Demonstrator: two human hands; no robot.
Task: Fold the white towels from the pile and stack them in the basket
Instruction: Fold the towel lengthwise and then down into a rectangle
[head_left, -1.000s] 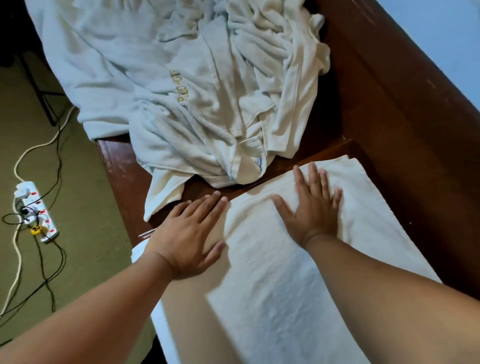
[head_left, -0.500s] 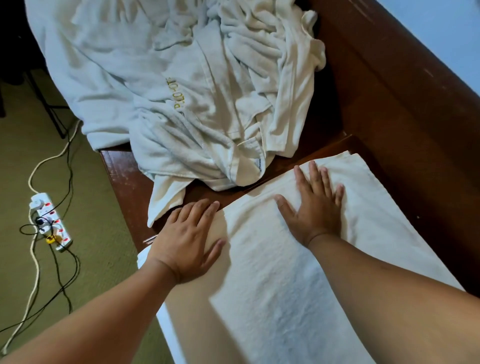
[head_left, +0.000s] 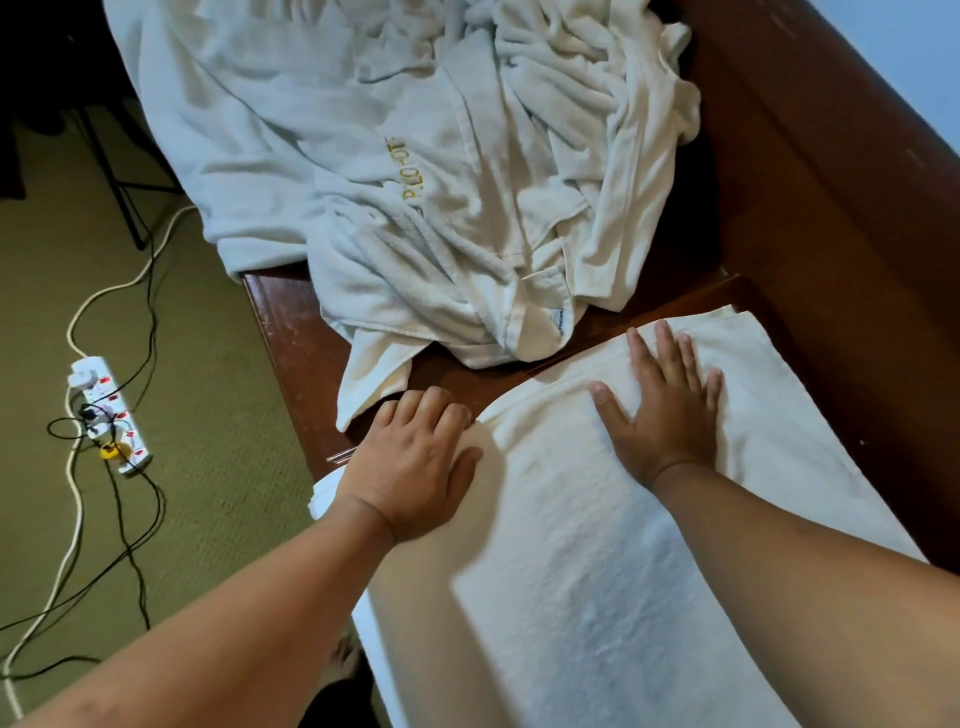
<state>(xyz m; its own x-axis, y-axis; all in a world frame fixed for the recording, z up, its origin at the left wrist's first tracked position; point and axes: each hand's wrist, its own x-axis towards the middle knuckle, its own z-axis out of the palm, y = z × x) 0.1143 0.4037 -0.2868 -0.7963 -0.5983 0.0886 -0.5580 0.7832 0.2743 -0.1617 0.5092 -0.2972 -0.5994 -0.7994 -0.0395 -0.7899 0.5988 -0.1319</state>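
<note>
A white towel (head_left: 582, 561) lies flat and folded lengthwise on the dark wooden table (head_left: 291, 332). My right hand (head_left: 662, 402) presses flat on its far end, fingers straight and spread. My left hand (head_left: 415, 462) sits at the towel's far left corner, its fingers curled over the edge there. Beyond both hands a crumpled pile of white towels (head_left: 426, 171), one with gold lettering, covers the far part of the table. No basket is in view.
The table's raised wooden side (head_left: 841, 218) runs along the right. On the green carpet at the left lie a white power strip (head_left: 111, 415) and several tangled cables (head_left: 130, 509). A black stand leg (head_left: 117, 182) is at the upper left.
My left hand slid back toward me along the towel's left edge and its fingers curled at the corner. My right hand stayed pressed flat in place.
</note>
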